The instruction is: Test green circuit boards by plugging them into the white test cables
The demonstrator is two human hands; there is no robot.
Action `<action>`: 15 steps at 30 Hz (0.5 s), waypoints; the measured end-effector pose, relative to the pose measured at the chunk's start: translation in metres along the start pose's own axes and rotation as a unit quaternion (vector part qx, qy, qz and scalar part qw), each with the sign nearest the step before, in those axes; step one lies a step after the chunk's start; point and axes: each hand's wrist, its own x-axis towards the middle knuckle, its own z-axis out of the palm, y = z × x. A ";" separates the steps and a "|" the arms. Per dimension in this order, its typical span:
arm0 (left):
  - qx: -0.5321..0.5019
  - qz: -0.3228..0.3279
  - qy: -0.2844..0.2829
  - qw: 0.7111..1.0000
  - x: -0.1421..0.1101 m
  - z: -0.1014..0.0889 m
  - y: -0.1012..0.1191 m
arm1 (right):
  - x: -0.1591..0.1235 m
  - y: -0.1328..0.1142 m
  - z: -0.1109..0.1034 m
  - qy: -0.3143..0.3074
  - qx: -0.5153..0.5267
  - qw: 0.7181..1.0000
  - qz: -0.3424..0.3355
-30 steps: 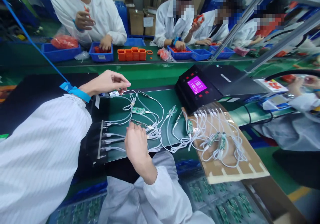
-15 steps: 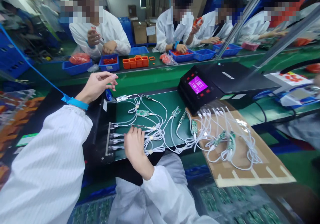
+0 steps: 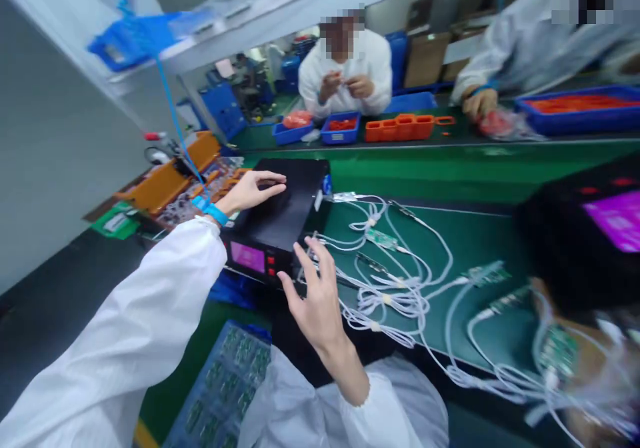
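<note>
My left hand [image 3: 256,191] is over the top of a black tester box [image 3: 287,191]. Its thumb and fingers are apart and hold nothing; whether they touch the box I cannot tell. A blue strap [image 3: 214,212] circles that wrist. My right hand [image 3: 320,295] has its fingers spread at the box's front right corner, beside a lit pink screen [image 3: 248,257]. White cables [image 3: 395,305] run from the box's right side across the green bench, tied in loops. Small green circuit boards, one a bright board [image 3: 382,239], sit at their ends.
A second black box with a magenta screen [image 3: 617,218] stands at the right. Below the bench, a clear tray [image 3: 220,375] carries several boards. Orange bins [image 3: 155,188] are at the left. Across the bench, people handle orange parts near blue bins [image 3: 341,128].
The view has swung left. My left hand has gone from beyond the cables to above the box. My right hand has left the cables and boards, and its fingers have spread.
</note>
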 end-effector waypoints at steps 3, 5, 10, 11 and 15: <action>0.113 0.012 0.028 0.993 -0.032 -0.015 -0.016 | 0.007 0.007 0.026 -0.010 0.024 1.000 -0.017; 0.151 0.015 0.048 0.987 -0.049 -0.016 -0.024 | 0.010 0.010 0.037 0.007 0.039 0.999 -0.018; 0.132 0.021 0.114 0.984 -0.067 -0.004 -0.037 | 0.011 0.011 0.048 0.063 0.060 0.996 0.005; 0.127 0.020 0.121 0.984 -0.067 -0.002 -0.039 | 0.011 0.011 0.049 0.071 0.059 0.996 0.011; 0.120 0.011 0.133 0.984 -0.064 0.003 -0.045 | 0.010 0.011 0.053 0.091 0.056 0.994 0.003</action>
